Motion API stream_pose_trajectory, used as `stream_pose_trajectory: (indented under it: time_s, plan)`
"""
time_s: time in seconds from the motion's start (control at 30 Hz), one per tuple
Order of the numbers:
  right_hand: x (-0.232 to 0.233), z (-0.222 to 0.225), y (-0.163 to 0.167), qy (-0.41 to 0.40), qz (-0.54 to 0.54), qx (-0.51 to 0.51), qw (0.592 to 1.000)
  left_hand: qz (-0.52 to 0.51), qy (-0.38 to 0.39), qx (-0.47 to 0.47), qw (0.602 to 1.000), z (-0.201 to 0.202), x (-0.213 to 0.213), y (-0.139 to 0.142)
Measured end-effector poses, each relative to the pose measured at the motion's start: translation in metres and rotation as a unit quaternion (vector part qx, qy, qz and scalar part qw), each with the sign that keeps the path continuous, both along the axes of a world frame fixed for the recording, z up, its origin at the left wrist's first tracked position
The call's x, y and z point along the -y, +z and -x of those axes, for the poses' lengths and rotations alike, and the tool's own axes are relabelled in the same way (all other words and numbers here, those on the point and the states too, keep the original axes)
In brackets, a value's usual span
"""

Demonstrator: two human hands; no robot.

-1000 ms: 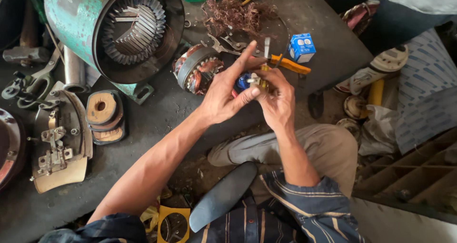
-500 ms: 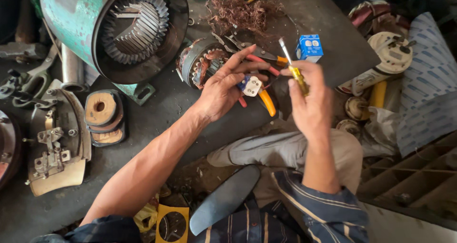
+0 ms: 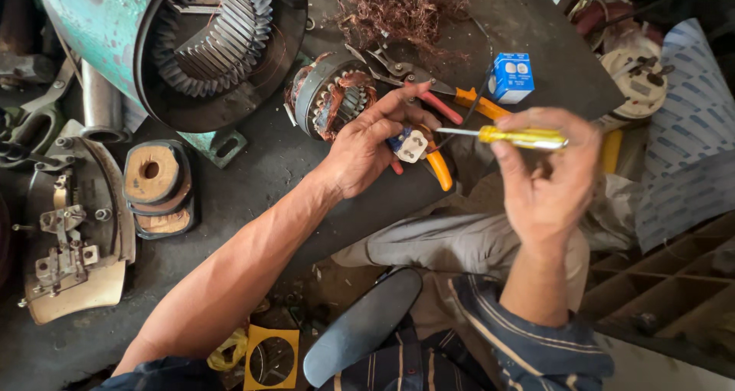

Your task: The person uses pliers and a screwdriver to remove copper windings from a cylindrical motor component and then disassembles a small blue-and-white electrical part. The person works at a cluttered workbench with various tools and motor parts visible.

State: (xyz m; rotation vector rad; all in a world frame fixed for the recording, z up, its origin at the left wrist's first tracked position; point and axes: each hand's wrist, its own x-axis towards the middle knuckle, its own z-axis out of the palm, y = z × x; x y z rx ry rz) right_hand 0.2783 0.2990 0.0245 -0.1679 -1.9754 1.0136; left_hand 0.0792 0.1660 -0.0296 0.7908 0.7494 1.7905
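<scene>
My left hand [image 3: 369,142] grips a small white and blue electrical plug [image 3: 409,144] above the dark workbench [image 3: 253,180]. My right hand [image 3: 547,177] holds a yellow-handled screwdriver [image 3: 509,136], its metal tip pointing left toward the plug and stopping just short of it. Under my left hand lie orange-handled pliers [image 3: 440,165] and red-handled cutters [image 3: 429,96]. A small wound motor stator [image 3: 329,100] sits right beside my left fingers.
A big teal motor housing [image 3: 176,47] lies at the upper left. A tangle of copper wire [image 3: 398,12] and a small blue box [image 3: 511,77] are at the bench's far side. Two tape rolls [image 3: 157,188] and a metal bracket part [image 3: 69,238] sit left. My knee [image 3: 459,242] is below.
My right hand has drawn away from the plug to the right and turned the screwdriver level, tip toward the plug. The left hand still holds the plug.
</scene>
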Motion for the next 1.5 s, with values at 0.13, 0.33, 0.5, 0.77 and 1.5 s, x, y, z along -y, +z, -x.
stream_pose_trajectory:
  time_s: [0.13, 0.33, 0.5, 0.77, 1.5]
  plan:
    - [0.008, 0.007, -0.026, -0.014, -0.048, -0.021, 0.999, -0.004, -0.002, 0.007, 1.000, 0.001, -0.001, -0.003]
    - [0.013, 0.007, -0.038, -0.038, 0.010, -0.045, 0.998, 0.008, -0.005, 0.035, 0.999, 0.001, -0.002, -0.004]
    - [0.014, 0.017, -0.052, -0.014, 0.002, -0.056, 0.998, -0.016, -0.031, 0.063, 0.997, 0.004, -0.001, -0.005]
    - [0.005, 0.016, -0.063, 0.024, 0.105, -0.050, 0.993, -0.037, -0.025, -0.030, 0.999, 0.008, 0.005, -0.003]
    - [-0.005, -0.015, -0.003, 0.012, 0.024, 0.180, 0.983, -0.011, -0.089, -0.210, 0.974, -0.002, 0.005, 0.008]
